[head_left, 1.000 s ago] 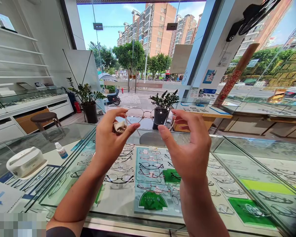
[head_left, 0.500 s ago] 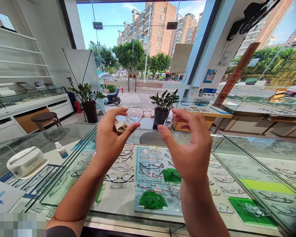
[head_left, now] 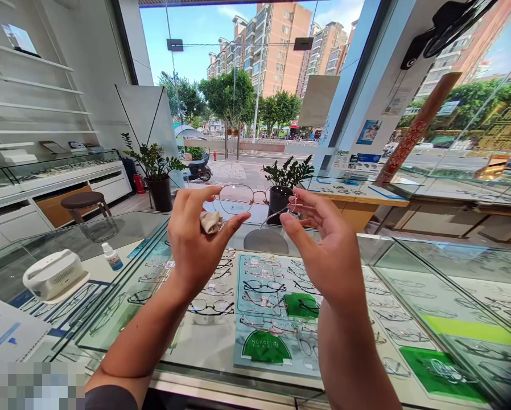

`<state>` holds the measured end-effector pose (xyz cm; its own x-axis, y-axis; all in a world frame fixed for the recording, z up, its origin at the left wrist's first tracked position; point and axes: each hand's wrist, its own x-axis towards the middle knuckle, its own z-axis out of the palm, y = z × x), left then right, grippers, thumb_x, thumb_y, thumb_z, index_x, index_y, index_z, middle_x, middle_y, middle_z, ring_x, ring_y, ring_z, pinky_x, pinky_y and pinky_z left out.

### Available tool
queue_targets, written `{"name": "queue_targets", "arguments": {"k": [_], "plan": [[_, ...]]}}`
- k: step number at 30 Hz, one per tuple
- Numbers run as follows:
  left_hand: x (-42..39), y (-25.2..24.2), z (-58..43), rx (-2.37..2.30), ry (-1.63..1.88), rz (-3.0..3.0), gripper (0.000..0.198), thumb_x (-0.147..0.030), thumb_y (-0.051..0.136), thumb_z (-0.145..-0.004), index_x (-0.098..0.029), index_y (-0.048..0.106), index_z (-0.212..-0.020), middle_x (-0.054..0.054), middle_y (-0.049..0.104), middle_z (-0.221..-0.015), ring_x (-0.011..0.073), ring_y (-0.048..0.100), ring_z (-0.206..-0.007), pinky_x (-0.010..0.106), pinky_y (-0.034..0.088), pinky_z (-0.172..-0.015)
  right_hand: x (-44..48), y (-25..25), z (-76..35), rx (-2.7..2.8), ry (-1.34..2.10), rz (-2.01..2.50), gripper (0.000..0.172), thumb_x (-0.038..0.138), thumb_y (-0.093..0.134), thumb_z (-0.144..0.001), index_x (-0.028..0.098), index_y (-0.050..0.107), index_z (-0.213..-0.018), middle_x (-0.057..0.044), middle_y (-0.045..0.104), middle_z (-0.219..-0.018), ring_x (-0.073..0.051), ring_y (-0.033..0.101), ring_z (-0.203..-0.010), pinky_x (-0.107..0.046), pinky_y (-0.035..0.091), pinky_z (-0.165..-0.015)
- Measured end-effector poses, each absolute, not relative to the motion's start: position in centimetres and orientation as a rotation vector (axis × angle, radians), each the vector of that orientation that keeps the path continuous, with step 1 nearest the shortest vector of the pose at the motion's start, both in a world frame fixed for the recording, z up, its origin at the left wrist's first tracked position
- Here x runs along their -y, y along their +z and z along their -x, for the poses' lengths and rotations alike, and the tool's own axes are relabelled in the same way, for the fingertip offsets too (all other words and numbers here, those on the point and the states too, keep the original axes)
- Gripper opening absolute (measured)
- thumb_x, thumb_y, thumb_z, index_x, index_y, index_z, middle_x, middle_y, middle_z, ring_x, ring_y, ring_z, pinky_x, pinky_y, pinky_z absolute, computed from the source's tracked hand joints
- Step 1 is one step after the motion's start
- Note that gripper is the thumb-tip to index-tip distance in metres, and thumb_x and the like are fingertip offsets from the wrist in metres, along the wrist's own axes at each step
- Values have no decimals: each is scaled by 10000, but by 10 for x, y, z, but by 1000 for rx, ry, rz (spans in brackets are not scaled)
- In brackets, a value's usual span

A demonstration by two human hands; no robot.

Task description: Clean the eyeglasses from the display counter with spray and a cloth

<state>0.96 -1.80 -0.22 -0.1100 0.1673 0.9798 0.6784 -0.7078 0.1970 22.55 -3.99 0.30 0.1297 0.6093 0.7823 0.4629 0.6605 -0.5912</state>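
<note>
A pair of thin-rimmed eyeglasses [head_left: 235,199] is held up above the glass counter, lenses toward the window. My left hand [head_left: 200,236] grips its left side, with a crumpled pale cloth [head_left: 211,222] tucked in the same palm. At the other end, my right hand [head_left: 326,245] pinches the frame by its right side, fingers curled and thumb below. One temple arm hangs down near the right thumb. Beneath both hands, rows of spectacle frames [head_left: 264,286] lie inside the display case.
A glass display counter [head_left: 187,373] spans the front. On its left stand a white device [head_left: 56,276] and a small spray bottle [head_left: 112,257]. Beyond are a brown stool [head_left: 83,200], a potted plant [head_left: 158,191] and another dark plant pot [head_left: 280,202] by the window.
The eyeglasses have turned slightly between my hands, and the right lens now looks narrower. A temple arm shows more clearly near my right thumb. The whole view has shifted a little.
</note>
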Motion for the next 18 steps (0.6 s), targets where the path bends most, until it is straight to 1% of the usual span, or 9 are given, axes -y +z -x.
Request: {"name": "queue_targets", "arguments": {"k": [3, 8, 14, 18], "plan": [[19, -3, -10, 923, -1893, 1800, 490, -476, 914, -858, -239, 714, -1238, 65, 704, -1095, 221, 659, -969, 381, 567, -858, 39, 3, -226, 1502, 158, 917, 478, 464, 775, -972, 287, 716, -1412, -122, 768, -1348, -315, 750, -1239, -498, 659, -963], [20, -3, -10, 936, -1923, 1786, 510, -492, 911, -857, -259, 712, -1265, 76, 708, -1142, 237, 656, -1006, 393, 571, -847, 40, 3, -227, 1507, 221, 850, 526, 437, 807, -953, 287, 711, -1449, -128, 741, -1404, -311, 742, -1276, -502, 669, -985], [17, -3, -10, 971, -1939, 1769, 515, -524, 912, -844, -260, 724, -1244, 67, 711, -1106, 225, 643, -948, 390, 575, -835, 44, 5, -226, 1480, 274, 856, 510, 440, 807, -957, 308, 724, -1442, -109, 737, -1406, -288, 761, -1237, -499, 678, -1006], [17, -4, -11, 944, -1947, 1783, 505, -488, 923, -843, -258, 727, -1247, 65, 695, -1091, 217, 632, -935, 382, 565, -832, 42, 5, -227, 1449, 286, 845, 439, 440, 777, -980, 297, 762, -1395, -104, 753, -1388, -265, 781, -1177, -468, 690, -982]]}}
